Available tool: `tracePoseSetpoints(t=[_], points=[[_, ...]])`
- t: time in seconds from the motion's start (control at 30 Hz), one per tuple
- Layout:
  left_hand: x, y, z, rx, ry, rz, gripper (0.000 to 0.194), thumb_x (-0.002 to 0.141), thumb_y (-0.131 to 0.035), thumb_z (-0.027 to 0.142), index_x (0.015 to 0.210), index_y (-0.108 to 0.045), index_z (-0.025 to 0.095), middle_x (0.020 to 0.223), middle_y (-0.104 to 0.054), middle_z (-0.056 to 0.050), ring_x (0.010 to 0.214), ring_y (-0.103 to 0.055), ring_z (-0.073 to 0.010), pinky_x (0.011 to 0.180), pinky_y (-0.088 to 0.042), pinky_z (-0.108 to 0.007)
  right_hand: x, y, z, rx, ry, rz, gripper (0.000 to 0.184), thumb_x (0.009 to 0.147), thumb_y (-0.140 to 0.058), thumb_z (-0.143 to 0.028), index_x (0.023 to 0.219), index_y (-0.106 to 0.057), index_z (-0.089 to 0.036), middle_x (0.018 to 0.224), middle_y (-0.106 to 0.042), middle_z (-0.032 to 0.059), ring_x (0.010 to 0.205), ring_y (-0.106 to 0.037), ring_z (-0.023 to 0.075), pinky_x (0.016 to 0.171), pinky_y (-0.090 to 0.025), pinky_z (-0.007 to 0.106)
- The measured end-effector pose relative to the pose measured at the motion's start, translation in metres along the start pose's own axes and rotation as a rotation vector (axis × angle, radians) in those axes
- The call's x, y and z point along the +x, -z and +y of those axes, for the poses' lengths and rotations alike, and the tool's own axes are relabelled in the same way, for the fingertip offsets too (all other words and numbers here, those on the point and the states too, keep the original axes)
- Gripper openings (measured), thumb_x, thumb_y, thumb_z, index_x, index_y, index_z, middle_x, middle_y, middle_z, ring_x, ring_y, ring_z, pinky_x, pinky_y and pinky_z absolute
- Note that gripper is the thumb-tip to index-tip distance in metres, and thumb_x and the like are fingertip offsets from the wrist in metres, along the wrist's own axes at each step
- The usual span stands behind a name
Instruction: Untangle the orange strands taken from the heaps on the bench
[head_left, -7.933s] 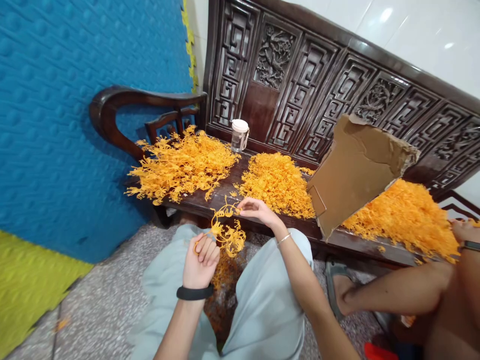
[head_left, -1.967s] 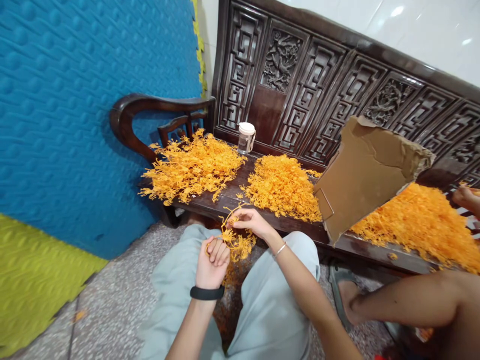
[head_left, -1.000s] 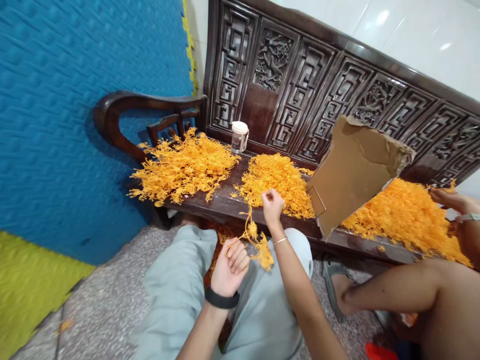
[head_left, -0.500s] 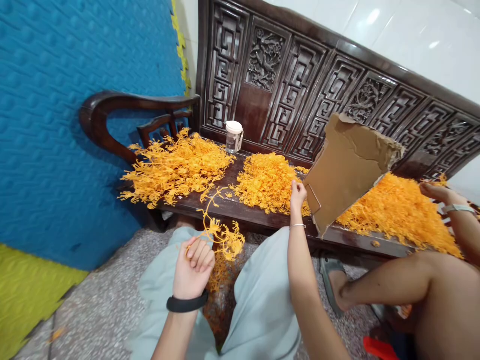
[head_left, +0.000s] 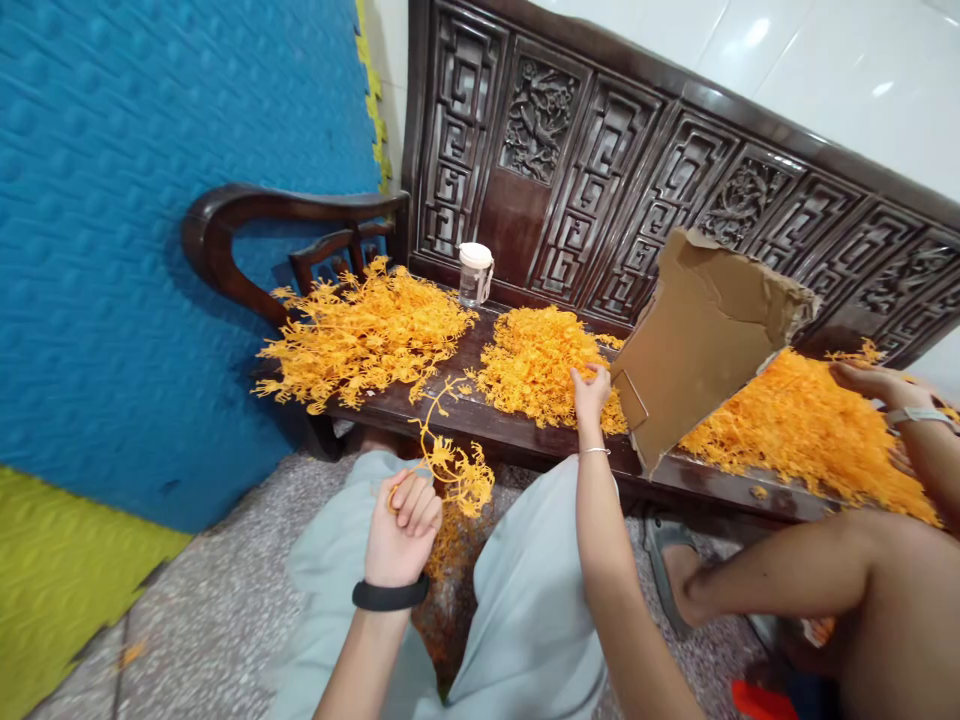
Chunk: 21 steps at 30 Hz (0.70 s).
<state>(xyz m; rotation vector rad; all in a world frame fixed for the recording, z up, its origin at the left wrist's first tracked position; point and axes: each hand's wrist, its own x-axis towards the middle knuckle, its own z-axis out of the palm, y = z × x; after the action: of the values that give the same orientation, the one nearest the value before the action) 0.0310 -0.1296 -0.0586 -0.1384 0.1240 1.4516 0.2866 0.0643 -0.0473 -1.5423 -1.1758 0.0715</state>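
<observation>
While the left hand is curled in a fist around one end of a branching orange strand, the rest of it arcs above the pale trousers, near the front edge of the bench. Fingers bent, the right hand is at the right side of the middle orange pile, near the cardboard; whether it grips a piece cannot be told. Another orange pile lies by the armrest, a lidded bottle stands behind, and a co-worker's hand is at the far-right heap.
</observation>
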Motion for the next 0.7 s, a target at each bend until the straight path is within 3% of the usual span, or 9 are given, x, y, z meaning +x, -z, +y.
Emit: tracePoseSetpoints(t=[0.07,0.1,0.2,0.27,0.33,0.47,0.7], points=[[0.001,0.002,0.0,-0.003,0.001,-0.001,0.035,0.082,-0.027,0.014,0.05,-0.014,0.02,0.041,-0.005,0.007,0.03,-0.012,-0.0072,0.028,-0.015,-0.019,-0.014,0.001,-0.015,0.077,0.029,-0.075,0.029,0.067,-0.056,-0.034,0.084,-0.055,-0.011,0.091,-0.055,0.0096,0.06,-0.047,0.0104,0.067,-0.039,0.027],[0.002,0.004,0.0,-0.004,0.002,0.0,0.035,0.082,-0.027,0.014,0.05,-0.015,0.02,0.041,-0.005,0.007,0.03,-0.012,-0.0072,0.028,-0.015,-0.019,-0.024,0.0,-0.024,0.147,0.036,-0.177,0.027,0.068,-0.055,-0.036,0.081,-0.055,-0.012,0.087,-0.056,0.008,0.063,-0.048,0.0114,0.066,-0.04,0.026],[0.006,0.009,-0.002,-0.005,-0.001,0.017,0.036,0.084,-0.026,0.015,0.049,-0.017,0.02,0.04,-0.006,0.007,0.029,-0.014,-0.007,0.028,-0.015,-0.018,-0.063,-0.004,-0.054,0.366,0.07,-0.719,0.028,0.073,-0.051,-0.041,0.075,-0.057,-0.014,0.074,-0.058,0.0039,0.067,-0.052,0.0127,0.065,-0.041,0.025],[0.01,0.013,-0.003,0.001,-0.005,0.037,0.037,0.085,-0.025,0.015,0.048,-0.021,0.019,0.04,-0.008,0.007,0.029,-0.016,-0.0068,0.028,-0.016,-0.018,-0.091,-0.006,-0.073,0.443,0.127,-1.066,0.028,0.074,-0.051,-0.042,0.078,-0.059,-0.015,0.077,-0.059,0.0026,0.07,-0.054,0.012,0.067,-0.042,0.024],[0.013,0.016,-0.003,0.012,-0.008,0.053,0.038,0.086,-0.025,0.015,0.048,-0.024,0.019,0.039,-0.011,0.007,0.028,-0.017,-0.0065,0.028,-0.017,-0.018,-0.114,-0.009,-0.088,0.446,0.201,-1.234,0.029,0.07,-0.058,-0.042,0.083,-0.06,-0.016,0.079,-0.06,0.0013,0.07,-0.053,0.0111,0.065,-0.041,0.022],[0.015,0.021,-0.001,0.023,-0.013,0.069,0.038,0.087,-0.025,0.016,0.048,-0.027,0.018,0.037,-0.015,0.007,0.028,-0.021,-0.0064,0.028,-0.019,-0.017,-0.133,-0.013,-0.096,0.414,0.299,-1.281,0.033,0.063,-0.064,-0.041,0.083,-0.062,-0.015,0.072,-0.059,-0.0002,0.062,-0.05,0.0093,0.057,-0.038,0.02],[0.016,0.02,-0.003,0.003,0.001,0.088,0.039,0.087,-0.025,0.017,0.048,-0.027,0.018,0.035,-0.019,0.007,0.027,-0.024,-0.0061,0.028,-0.02,-0.017,-0.118,-0.012,-0.088,0.512,0.216,-1.052,0.025,0.068,-0.061,-0.039,0.079,-0.064,-0.017,0.08,-0.061,0.0022,0.069,-0.051,0.012,0.063,-0.04,0.023]])
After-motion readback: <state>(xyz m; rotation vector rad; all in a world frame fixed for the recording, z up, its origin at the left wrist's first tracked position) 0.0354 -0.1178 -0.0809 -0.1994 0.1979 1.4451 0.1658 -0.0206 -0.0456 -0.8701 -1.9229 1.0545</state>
